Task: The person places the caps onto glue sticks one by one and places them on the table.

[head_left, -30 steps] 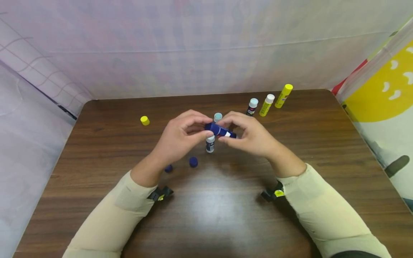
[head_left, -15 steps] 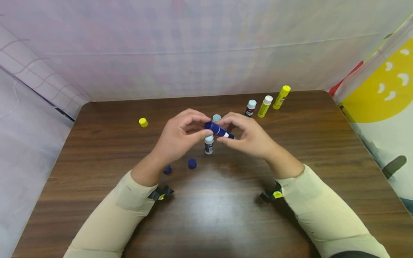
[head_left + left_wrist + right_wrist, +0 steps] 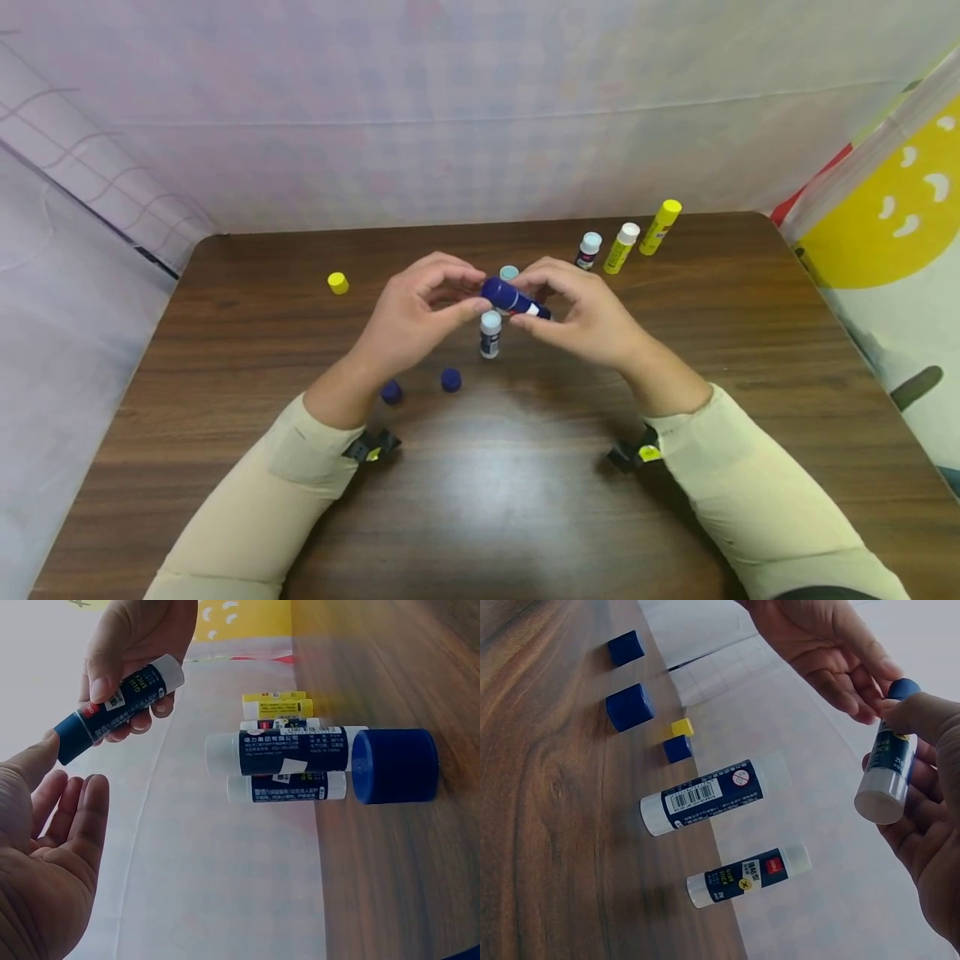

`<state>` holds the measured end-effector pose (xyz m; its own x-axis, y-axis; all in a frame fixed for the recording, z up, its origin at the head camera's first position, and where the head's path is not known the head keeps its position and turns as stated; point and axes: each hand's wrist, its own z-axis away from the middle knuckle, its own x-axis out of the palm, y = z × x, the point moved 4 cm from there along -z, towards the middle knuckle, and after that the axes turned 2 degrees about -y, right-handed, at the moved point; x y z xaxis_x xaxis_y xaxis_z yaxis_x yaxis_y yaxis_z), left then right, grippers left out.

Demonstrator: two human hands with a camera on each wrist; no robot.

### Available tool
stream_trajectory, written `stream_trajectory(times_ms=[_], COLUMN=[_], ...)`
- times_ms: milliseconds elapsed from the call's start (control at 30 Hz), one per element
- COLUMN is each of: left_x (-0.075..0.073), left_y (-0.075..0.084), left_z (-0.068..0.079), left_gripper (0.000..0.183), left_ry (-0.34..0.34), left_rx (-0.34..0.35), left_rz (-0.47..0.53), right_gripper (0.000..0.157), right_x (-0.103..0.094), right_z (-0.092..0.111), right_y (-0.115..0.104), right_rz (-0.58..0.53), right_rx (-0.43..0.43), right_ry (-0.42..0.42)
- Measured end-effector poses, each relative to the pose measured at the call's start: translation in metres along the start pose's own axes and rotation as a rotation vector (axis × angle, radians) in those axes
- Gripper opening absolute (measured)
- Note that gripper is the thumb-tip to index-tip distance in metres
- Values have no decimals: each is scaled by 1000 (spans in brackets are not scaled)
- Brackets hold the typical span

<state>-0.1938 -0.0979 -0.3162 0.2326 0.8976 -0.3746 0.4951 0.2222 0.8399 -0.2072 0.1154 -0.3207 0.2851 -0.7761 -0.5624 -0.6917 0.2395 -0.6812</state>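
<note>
My right hand (image 3: 588,312) holds a dark blue glue stick (image 3: 510,298) tilted above the middle of the table, thumb on one side and fingers on the other. Its blue cap (image 3: 73,738) is on one end and its white base faces right. My left hand (image 3: 416,321) is at the capped end with fingers spread; in the left wrist view its thumb touches the cap while the other fingers stand away. Below the hands, a glue stick (image 3: 490,337) with a blue label and no blue cap stands upright. Another such glue stick (image 3: 508,273) is partly hidden behind the held one.
Two loose blue caps (image 3: 451,380) (image 3: 391,392) lie near the left forearm, and a yellow cap (image 3: 338,283) sits farther left. At the back right stand a dark-labelled glue stick (image 3: 589,250), a yellow one with white top (image 3: 621,248) and a yellow-capped one (image 3: 661,227).
The left fingertips have eased off the cap, which now shows more fully between the hands. The right hand keeps its grip, and the glue stick has barely shifted.
</note>
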Motion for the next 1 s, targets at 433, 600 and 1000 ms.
stream_trajectory(times_ms=[433,600,1000], left_x=[-8,-13,-23], left_y=[-5,-9,-11], left_z=[0,-2,-4], left_gripper=[23,22,23], left_ry=[41,62,112], left_rx=[0,0,-12], left_rz=[-38,-62,-108], right_gripper=[37,38,38], right_x=[0,-1,-1], right_z=[1,0,1], right_y=[0,-1,-3], right_rz=[0,-2,-11], right_rx=[-12,-9,-10], right_ry=[8,7,15])
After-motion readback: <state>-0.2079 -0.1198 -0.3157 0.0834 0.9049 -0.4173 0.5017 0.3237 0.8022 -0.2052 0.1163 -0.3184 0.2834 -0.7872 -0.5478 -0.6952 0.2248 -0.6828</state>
